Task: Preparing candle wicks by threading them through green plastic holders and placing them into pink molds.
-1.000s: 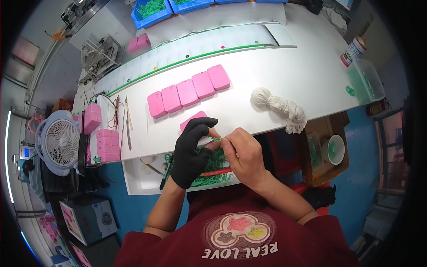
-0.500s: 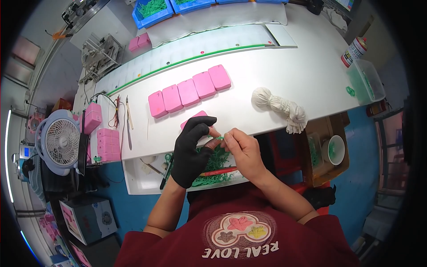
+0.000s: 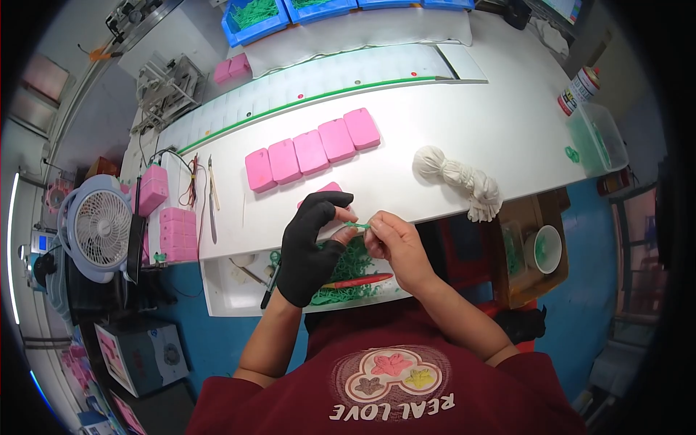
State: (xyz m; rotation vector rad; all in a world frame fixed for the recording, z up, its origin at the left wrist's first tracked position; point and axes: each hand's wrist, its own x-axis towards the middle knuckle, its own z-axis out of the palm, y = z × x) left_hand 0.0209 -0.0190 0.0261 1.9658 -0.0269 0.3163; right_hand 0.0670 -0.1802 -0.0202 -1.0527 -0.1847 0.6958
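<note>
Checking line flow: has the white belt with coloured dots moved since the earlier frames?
Yes, leftward: judged against the row of five pink blocks, the white belt has carried its coloured dots left.

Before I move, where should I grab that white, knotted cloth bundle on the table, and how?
I'd probably grip the white, knotted cloth bundle around its twisted middle, from above. That part looks slimmer than the round end and lies on the white table, while the frilly tail reaches past the near edge.
</note>
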